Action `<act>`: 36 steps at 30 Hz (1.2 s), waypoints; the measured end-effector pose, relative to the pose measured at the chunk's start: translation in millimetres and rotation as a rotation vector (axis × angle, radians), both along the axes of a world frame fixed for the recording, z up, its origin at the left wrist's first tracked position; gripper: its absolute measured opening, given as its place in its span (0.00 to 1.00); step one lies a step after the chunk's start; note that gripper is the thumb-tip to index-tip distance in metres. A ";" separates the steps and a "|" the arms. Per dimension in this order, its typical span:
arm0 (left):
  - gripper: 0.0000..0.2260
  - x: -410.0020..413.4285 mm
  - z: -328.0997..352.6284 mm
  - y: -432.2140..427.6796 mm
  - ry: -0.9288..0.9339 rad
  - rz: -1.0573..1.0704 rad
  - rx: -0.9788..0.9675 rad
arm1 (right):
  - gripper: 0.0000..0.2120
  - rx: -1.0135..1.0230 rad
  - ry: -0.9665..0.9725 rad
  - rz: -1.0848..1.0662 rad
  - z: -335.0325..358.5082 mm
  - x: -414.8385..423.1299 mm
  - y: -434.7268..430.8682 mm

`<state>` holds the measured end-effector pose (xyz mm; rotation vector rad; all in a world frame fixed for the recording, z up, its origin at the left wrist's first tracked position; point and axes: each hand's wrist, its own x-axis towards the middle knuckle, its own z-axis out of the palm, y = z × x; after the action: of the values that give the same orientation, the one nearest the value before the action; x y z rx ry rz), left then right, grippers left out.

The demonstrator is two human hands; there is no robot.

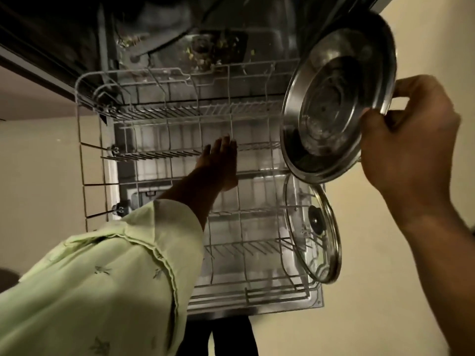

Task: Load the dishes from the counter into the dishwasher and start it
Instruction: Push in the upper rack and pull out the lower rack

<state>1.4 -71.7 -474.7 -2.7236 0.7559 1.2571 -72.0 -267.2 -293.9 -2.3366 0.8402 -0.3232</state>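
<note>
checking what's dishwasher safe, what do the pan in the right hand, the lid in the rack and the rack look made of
The pan looks like polished stainless steel: bright mirror-like reflections. The lid is clear glass, seemingly with a metal rim and knob: rack wires show through it. The rack is thin wire, apparently pale-coated.

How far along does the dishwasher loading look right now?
Done: the rack is pulled out and a glass lid stands at its right side. In hand: the right hand grips a steel pan by its rim; the left hand reaches open into the rack. Left: seating the pan, starting.
</note>
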 end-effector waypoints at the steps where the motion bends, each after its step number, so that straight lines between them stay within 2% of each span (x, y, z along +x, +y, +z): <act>1: 0.42 -0.1 -2.9 -2.9 0.002 0.020 -0.011 | 0.12 -0.025 -0.006 0.000 -2.9 3.0 -3.8; 6: 0.44 -16.5 -1.6 2.7 -0.028 -0.018 0.017 | 0.13 -0.103 -0.016 0.024 -4.0 15.7 -13.1; 19: 0.45 -20.7 1.6 4.6 -0.094 -0.124 0.104 | 0.13 -0.138 0.157 0.049 -1.1 28.6 -23.3; 36: 0.49 -5.6 4.0 4.9 -0.010 -0.179 0.121 | 0.12 -0.092 0.245 0.046 -13.0 36.0 -20.0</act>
<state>-4.2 -66.8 -470.7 -2.5031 0.8700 1.2078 -36.0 -287.2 -306.9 -2.5122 0.9007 -0.0570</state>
